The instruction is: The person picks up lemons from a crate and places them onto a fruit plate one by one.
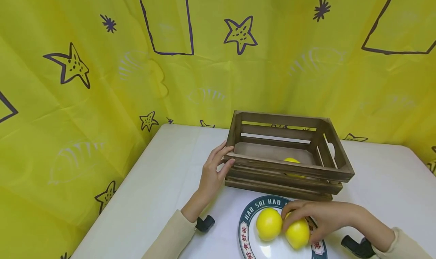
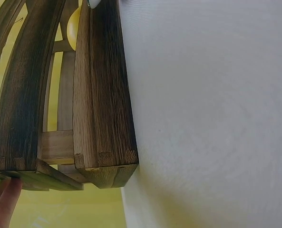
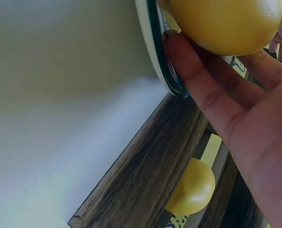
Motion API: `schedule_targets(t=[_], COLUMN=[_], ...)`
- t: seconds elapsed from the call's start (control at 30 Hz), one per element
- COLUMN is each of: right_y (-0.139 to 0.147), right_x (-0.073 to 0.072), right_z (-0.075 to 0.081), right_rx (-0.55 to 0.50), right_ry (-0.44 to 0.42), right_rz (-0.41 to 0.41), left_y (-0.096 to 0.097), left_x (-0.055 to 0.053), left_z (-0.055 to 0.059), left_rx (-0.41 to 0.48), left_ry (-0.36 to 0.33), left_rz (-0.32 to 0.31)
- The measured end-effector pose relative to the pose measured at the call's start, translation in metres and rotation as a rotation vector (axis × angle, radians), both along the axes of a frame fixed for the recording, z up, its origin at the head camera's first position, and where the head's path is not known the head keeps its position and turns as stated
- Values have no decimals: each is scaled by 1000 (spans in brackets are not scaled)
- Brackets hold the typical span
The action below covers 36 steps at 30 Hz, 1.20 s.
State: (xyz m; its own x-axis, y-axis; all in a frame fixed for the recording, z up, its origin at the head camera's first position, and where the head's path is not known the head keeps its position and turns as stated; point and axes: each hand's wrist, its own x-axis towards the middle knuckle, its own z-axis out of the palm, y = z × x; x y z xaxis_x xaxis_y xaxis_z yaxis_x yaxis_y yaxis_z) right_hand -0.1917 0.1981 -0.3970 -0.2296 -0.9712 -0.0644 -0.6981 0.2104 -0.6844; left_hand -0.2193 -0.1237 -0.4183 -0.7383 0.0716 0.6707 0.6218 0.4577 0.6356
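Note:
My right hand (image 1: 320, 219) curls its fingers and thumb around a yellow lemon (image 1: 297, 234) over the right part of a round plate. Another lemon (image 1: 269, 224) sits beside it on the plate (image 1: 253, 206), which has a dark green rim with lettering. In the right wrist view the held lemon (image 3: 226, 23) lies against the fingers near the plate's edge. My left hand (image 1: 212, 172) rests its fingertips and thumb on the left front corner of a brown slatted wooden crate (image 1: 282, 166). Inside the crate, a lemon (image 1: 291, 160) shows partly behind the front slats.
The crate stands just behind the plate on a white-covered table (image 1: 153, 213). A yellow curtain (image 1: 211, 81) with drawn stars hangs behind the table and along its left side. Black wrist devices (image 1: 205, 224) are worn on both forearms.

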Motion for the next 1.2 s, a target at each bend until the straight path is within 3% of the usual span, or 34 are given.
schedule_targets(t=[0.6,1.2], right_y=[10,18], right_x=[-2,0], right_z=[1,13], right_rx=[-10,-41], right_ry=[-12,5], right_rz=[-21,-57], left_y=[-1,-1], left_x=[-2,-1], left_z=[0,-1], left_rx=[-7,-6], left_ry=[16,28], left_rz=[1,3])
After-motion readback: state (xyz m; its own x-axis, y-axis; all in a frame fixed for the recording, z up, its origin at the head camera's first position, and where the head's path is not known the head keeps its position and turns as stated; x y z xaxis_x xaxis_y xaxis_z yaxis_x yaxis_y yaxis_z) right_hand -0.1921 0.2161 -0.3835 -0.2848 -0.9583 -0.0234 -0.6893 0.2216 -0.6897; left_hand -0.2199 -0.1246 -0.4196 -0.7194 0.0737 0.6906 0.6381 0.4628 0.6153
